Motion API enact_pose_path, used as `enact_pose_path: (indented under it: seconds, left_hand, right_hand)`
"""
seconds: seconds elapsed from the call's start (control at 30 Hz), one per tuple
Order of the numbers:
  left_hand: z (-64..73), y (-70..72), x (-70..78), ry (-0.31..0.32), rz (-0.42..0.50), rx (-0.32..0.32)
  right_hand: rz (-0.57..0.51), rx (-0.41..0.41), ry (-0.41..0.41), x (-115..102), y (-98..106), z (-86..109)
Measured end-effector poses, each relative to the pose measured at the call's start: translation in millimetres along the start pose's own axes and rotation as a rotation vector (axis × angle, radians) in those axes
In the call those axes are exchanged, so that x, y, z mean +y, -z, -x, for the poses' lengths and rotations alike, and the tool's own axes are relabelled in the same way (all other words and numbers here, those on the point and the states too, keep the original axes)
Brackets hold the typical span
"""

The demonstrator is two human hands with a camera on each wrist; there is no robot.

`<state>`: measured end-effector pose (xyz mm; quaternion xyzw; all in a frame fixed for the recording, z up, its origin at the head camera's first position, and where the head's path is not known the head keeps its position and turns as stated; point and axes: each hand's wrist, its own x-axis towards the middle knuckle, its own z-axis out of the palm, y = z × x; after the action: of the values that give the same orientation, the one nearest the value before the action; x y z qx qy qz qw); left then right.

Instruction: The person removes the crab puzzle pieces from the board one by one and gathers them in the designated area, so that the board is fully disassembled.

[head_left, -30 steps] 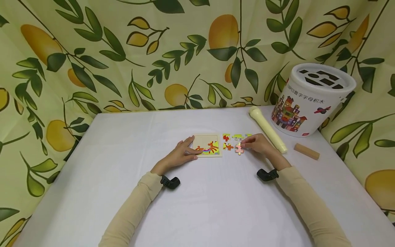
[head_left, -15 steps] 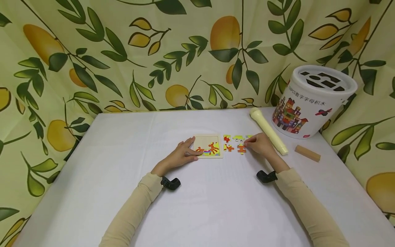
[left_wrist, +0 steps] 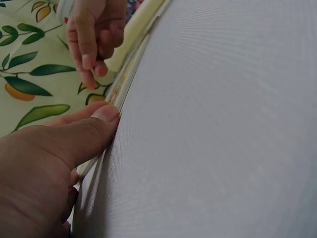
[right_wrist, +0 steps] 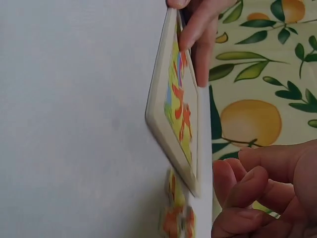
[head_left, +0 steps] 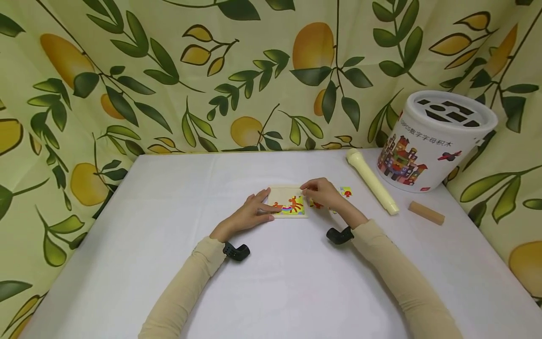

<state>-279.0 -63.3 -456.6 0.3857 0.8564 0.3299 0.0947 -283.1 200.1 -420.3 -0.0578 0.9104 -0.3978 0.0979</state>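
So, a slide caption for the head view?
Left hand holds a partly filled puzzle board; right hand close beside it.

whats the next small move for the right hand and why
Probably ease the right hand down toward the puzzle board's upper right: it hovers by that corner, the board's upper part is bare, and the left hand steadies it. Whether anything is held is unclear.
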Motion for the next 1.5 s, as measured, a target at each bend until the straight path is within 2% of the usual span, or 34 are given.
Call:
enact_pose_path:
  seconds: [0.17, 0.4, 0.67, 0.93, 1.03, 1.2, 1.43, 1.5]
  left_hand:
    - [-1.2, -0.5, 1.2, 0.003, -0.005, -0.002]
    - [-1.2, 0.0, 1.9, -0.006, -0.009, 0.005]
    - [-2.0, 0.0, 1.4, -0.008, -0.026, 0.013]
    - [-3.0, -1.1, 0.9, -0.012, -0.023, 0.012]
    - [-3.0, -1.0, 0.7, -0.003, -0.021, 0.011]
    - [-3.3, -1.0, 0.2, -0.01, -0.026, 0.01]
    - [-2.1, -0.2, 0.3, -0.005, -0.013, 0.011]
    - [-1.9, -0.3, 0.0, -0.005, -0.009, 0.01]
  right_hand:
    - [-0.02, -0.025, -0.015, -1, -11, -11.6]
    - [0.1, -0.019, 0.078, -2, -20, -13.9]
    - [0.162, -0.04, 0.111, -6, -20, -11.4]
    - [0.063, -0.044, 0.126, -2, -15, -10.0]
    - [0.009, -0.042, 0.09, 0, -12, -9.4]
    - [-0.017, -0.054, 0.049, 2, -7, -8.0]
    - [-0.044, -0.008, 0.133, 3, -4, -8.5]
    - [-0.058, 0.007, 0.131, 3, -3, -7.7]
